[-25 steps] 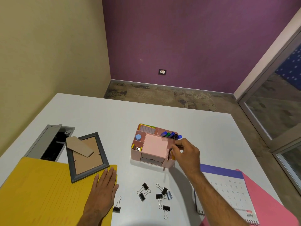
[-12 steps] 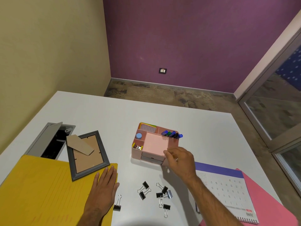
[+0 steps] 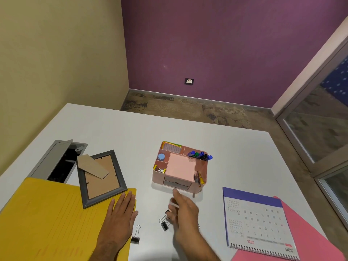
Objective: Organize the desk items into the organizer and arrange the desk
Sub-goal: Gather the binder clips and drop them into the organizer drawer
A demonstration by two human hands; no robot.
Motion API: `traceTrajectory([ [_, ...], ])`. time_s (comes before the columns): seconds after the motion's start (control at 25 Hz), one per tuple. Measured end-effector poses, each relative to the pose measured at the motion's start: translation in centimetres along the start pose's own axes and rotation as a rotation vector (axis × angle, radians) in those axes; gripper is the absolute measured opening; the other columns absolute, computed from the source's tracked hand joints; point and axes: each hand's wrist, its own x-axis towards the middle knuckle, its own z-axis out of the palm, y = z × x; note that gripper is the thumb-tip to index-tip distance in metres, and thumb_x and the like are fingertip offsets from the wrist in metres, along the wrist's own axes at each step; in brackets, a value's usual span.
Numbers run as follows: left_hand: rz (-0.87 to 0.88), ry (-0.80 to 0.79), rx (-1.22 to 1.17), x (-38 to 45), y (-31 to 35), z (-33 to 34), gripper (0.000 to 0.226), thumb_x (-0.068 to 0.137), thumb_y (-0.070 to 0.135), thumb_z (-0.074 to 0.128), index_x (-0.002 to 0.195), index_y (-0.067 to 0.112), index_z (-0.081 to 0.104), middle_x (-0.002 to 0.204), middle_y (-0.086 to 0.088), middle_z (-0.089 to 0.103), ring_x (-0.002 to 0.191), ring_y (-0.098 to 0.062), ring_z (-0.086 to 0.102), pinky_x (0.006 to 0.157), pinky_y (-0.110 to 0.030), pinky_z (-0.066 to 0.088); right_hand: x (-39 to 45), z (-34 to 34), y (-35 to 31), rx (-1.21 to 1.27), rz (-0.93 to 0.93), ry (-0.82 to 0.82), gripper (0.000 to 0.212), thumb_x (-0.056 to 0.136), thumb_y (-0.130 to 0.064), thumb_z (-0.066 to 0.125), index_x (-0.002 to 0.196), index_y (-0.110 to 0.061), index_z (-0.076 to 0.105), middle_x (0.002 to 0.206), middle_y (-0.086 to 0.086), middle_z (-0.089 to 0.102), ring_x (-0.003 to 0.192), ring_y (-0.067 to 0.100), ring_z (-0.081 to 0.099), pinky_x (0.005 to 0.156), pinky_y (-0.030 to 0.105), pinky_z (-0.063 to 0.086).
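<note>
Black binder clips (image 3: 164, 223) lie under the loose-fingered, empty right hand (image 3: 183, 210) (blurred); left hand (image 3: 120, 213) flat

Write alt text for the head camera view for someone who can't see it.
A person's right hand reaches over black binder clips on a white desk, just in front of a pink organizer. Their left hand rests flat on a yellow folder.

Smooth matt white desk (image 3: 116, 132), glossy pink plastic organizer (image 3: 204, 180), cardboard-backed picture frame (image 3: 101, 178), wire-handled black binder clips (image 3: 164, 223).
</note>
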Motion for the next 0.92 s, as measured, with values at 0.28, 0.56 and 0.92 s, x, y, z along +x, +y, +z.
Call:
traceTrajectory([
  [0.28, 0.010, -0.038, -0.003, -0.2, 0.1, -0.3, 0.067, 0.102, 0.049, 0.009, 0.137, 0.007, 0.048, 0.144, -0.009, 0.052, 0.138, -0.025, 0.029, 0.117, -0.042, 0.005, 2.2, 2.9, -1.6, 0.379, 0.255, -0.035, 0.074, 0.077, -0.053, 0.073, 0.134, -0.012, 0.049, 0.136, 0.013, 0.054, 0.117, 0.031, 0.053, 0.087, 0.040, 0.048],
  [0.56, 0.011, -0.020, -0.002, -0.3, 0.3, -0.7, 0.066, 0.102, 0.049, 0.010, 0.138, 0.009, 0.048, 0.144, -0.009, 0.052, 0.137, -0.024, 0.032, 0.116, -0.043, 0.007, 3.5, 3.8, -2.6, 0.369, 0.257, 0.010, 0.061, 0.084, -0.043, 0.070, 0.131, -0.011, 0.051, 0.133, 0.014, 0.059, 0.107, 0.028, 0.056, 0.077, 0.038, 0.051],
  [0.92, -0.005, -0.064, 0.003, -0.3, 0.4, -1.0, 0.065, 0.102, 0.049, 0.009, 0.138, 0.009, 0.046, 0.144, -0.009, 0.051, 0.137, -0.024, 0.031, 0.116, -0.043, 0.006, 4.2, 3.8, -1.5, 0.465, 0.257, -0.047, 0.060, 0.082, -0.045, 0.071, 0.128, -0.010, 0.055, 0.115, 0.006, 0.064, 0.087, 0.020, 0.059, 0.065, 0.035, 0.048],
])
